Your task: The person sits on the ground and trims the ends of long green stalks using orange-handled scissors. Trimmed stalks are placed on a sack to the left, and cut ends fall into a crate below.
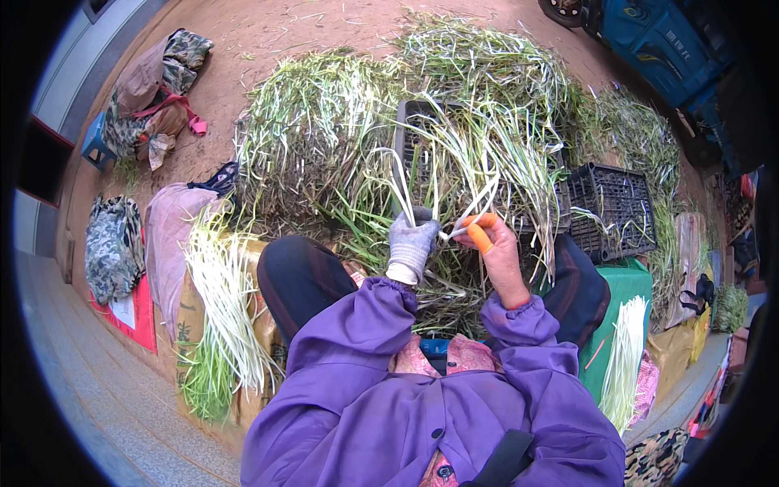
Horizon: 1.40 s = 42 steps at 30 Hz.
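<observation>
In a grey knit glove, my left hand is closed around a few long pale stalks that rise from the fist. My right hand, bare with orange finger cots on its fingertips, pinches a bent white stalk beside the left fist. Just beyond both hands, a heap of green-and-white leafy stalks lies over a black plastic crate. Loose trimmings cover the space between my knees.
Trimming heaps lie ahead. A black crate stands to the right. Pale stalk bundles lie on the left and on a green cover at right. A blue vehicle is at upper right; bundled cloths are at upper left.
</observation>
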Tool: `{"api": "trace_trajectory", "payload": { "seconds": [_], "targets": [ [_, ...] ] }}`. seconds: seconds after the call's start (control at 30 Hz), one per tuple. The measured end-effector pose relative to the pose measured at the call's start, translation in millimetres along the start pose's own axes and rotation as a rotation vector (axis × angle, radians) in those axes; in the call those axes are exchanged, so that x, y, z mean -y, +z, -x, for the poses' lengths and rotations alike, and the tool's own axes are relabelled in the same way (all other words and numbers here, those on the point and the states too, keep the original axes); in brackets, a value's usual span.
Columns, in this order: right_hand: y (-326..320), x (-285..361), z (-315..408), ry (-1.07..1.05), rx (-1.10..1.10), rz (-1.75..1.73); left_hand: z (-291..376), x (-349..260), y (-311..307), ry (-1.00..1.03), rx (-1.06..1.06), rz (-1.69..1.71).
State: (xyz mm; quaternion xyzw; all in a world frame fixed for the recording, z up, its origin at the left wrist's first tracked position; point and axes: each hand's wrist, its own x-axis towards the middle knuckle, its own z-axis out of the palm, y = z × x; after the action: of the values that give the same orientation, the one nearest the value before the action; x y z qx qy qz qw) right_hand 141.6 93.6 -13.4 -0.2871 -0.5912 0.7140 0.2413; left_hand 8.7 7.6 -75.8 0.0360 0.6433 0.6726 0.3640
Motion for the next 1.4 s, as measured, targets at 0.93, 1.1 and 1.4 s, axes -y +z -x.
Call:
{"api": "trace_trajectory", "payload": {
  "seconds": [0.93,1.1,1.4],
  "targets": [
    [32,68,-69,0.092,0.220,0.295,28,-43,-18,0.054,0.259,0.255],
    [27,17,-43,0.293,0.636,0.416,14,-52,-27,0.156,0.191,0.262],
    [27,-22,6,0.276,0.558,0.190,-18,-127,-39,0.306,0.018,0.353]
  ]
}}
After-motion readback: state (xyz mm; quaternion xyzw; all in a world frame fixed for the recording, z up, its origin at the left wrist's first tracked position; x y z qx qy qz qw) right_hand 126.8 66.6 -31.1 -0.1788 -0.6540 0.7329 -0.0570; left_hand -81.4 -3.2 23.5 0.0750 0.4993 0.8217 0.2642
